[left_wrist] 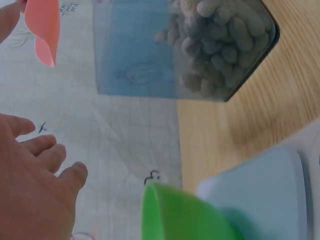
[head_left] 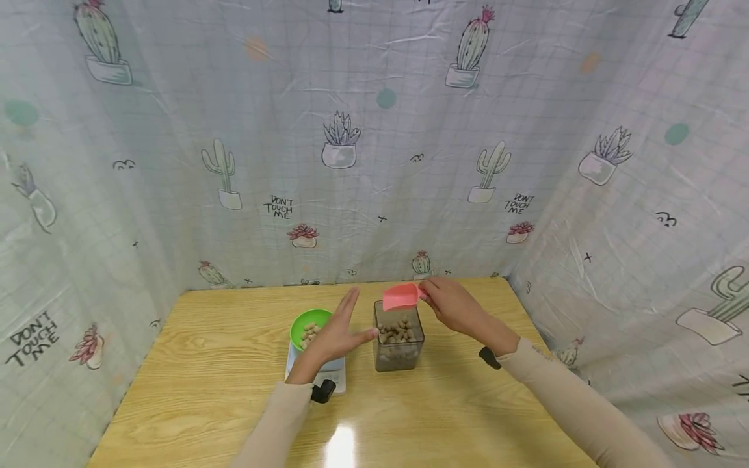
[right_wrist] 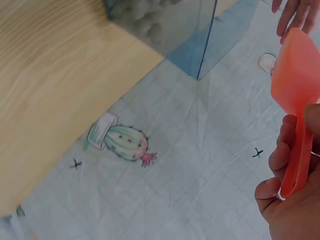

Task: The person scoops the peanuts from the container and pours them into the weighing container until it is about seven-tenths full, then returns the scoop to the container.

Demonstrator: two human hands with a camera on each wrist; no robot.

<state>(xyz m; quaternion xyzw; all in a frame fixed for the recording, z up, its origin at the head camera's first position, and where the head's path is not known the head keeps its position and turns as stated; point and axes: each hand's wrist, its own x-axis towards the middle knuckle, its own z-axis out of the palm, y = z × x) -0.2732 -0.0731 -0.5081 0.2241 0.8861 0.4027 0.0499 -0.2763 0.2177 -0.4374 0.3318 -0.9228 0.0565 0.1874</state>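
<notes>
My right hand (head_left: 453, 305) grips the handle of a pink scoop (head_left: 401, 296), fingers curled round it in the right wrist view. The scoop is over the far side of a clear dark-tinted square container (head_left: 398, 361), which holds peanuts in their shells (head_left: 398, 330). My left hand (head_left: 335, 335) hovers between the container and a green bowl (head_left: 301, 320), fingers extended and holding nothing. Several peanuts (head_left: 309, 334) lie in the bowl, partly hidden behind the hand. Under the bowl is a white kitchen scale (head_left: 339, 380), its front partly covered by my left wrist.
Everything stands on a light wood-grain table (head_left: 222, 364). A curtain (head_left: 374, 182) printed with cacti hangs behind the table and at both sides. Each wrist wears a black camera mount, such as the left camera mount (head_left: 324, 391).
</notes>
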